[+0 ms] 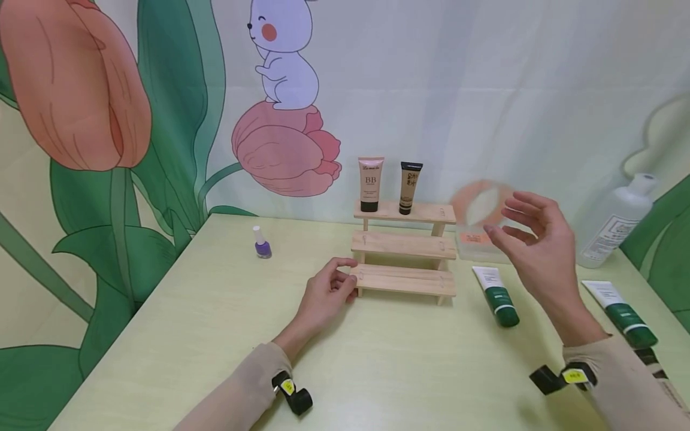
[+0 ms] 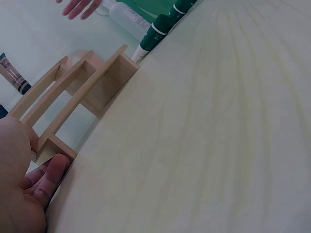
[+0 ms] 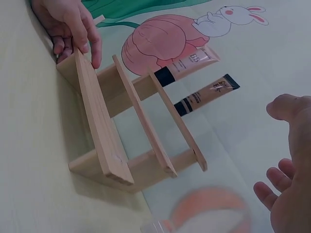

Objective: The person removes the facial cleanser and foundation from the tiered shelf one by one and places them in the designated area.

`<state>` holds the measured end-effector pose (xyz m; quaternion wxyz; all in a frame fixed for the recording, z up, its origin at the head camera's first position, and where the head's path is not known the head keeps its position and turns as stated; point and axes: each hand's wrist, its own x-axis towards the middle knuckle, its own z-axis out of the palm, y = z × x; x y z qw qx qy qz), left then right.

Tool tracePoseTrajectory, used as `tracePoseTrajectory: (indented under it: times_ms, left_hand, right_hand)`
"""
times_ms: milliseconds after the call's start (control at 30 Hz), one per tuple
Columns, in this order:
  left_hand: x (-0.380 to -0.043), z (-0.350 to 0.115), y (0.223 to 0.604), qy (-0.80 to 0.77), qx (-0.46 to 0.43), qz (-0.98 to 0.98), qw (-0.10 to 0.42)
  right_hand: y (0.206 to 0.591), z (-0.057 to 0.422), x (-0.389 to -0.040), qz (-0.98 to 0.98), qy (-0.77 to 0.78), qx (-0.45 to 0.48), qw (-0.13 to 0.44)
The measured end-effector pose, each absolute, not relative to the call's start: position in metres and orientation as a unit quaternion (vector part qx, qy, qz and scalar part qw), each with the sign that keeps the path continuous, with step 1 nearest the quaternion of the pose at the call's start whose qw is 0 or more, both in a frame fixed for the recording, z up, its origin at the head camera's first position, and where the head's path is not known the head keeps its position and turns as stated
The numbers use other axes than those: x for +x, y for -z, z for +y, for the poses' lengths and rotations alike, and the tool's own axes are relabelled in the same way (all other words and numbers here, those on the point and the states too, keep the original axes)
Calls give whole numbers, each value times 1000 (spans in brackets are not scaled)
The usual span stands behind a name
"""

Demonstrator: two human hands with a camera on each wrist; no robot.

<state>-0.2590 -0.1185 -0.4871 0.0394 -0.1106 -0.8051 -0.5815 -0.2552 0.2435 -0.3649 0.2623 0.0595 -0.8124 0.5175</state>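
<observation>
A small three-step wooden display stand (image 1: 401, 280) sits at the middle of the table. My left hand (image 1: 327, 292) holds the left end of its lowest step; in the left wrist view, the fingers (image 2: 50, 177) are at the end leg. On the top step stand a pink BB cream tube (image 1: 370, 185) and, to its right, a slimmer tan tube with a black end (image 1: 409, 187). My right hand (image 1: 541, 251) hovers to the right of the stand, fingers loosely bent and apart, with nothing between them.
Two white-and-green tubes (image 1: 498, 298) (image 1: 622, 314) lie on the right. Behind them are a clear box (image 1: 480, 242) and a big white bottle (image 1: 617, 224). A dark-ended tube (image 1: 653, 362) lies partly behind the right sleeve. Purple nail polish (image 1: 262, 244) stands at left.
</observation>
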Motion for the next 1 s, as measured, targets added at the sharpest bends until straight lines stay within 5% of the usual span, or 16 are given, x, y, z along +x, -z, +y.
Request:
tracePoseTrajectory:
  times_ms: [1000]
  left_hand:
    - [-259,-118,488,581,-110,-805,43]
  right_hand:
    - [368,151,-329,-770,-593,132,198]
